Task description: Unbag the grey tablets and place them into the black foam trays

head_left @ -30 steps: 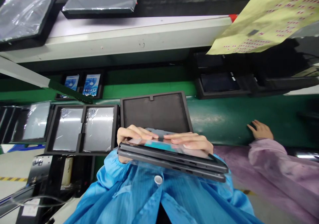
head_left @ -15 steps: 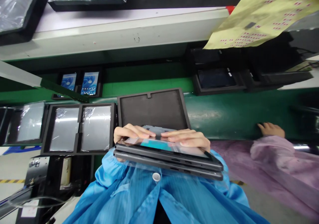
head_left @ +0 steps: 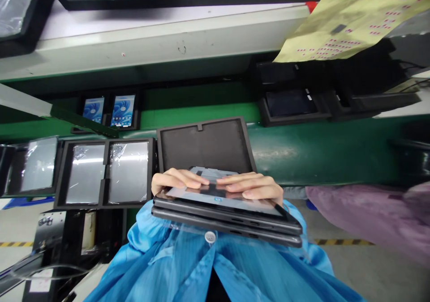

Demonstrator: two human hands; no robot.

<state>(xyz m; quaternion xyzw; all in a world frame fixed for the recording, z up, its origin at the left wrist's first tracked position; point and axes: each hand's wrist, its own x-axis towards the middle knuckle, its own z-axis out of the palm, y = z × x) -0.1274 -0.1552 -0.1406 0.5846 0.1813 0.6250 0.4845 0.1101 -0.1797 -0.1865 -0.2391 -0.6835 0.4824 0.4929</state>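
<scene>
Stacked tablets (head_left: 226,214) hide the thumbs; the edge crops a purple garment (head_left: 372,212).

In bright, cool light, we see glare streaking the wrapped panels (head_left: 129,174) at nine o'clock and faint reflections on the top tablet (head_left: 215,200) at six. Shadow swallows the dark trays (head_left: 290,103) at two o'clock, while at four we find the purple garment (head_left: 366,214) blurred and stretched toward the edge.
</scene>
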